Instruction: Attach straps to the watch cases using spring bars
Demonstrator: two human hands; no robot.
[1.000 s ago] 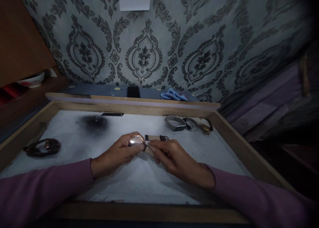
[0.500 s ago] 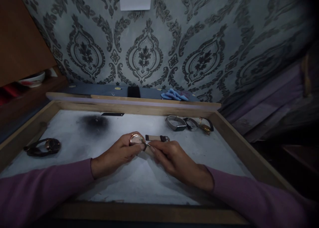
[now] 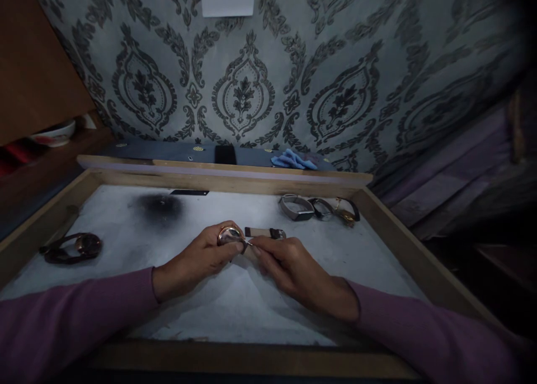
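Observation:
A round watch case (image 3: 229, 236) with a shiny rose-gold rim is gripped between the thumb and fingers of my left hand (image 3: 205, 256). My right hand (image 3: 289, 264) pinches a thin metal tool (image 3: 248, 242), whose tip meets the edge of the case. Part of a light strap hangs below the fingers, mostly hidden. Just behind my right fingers, a strap piece (image 3: 262, 233) with a dark edge and a buckle lies on the white surface.
A wooden-rimmed tray (image 3: 235, 353) surrounds the work surface. Inside lie a dark watch (image 3: 86, 244) at left, a black flat strip (image 3: 189, 193) at the back, and several watches (image 3: 296, 207) at back right. Beyond the rim sits a blue cloth (image 3: 293, 159).

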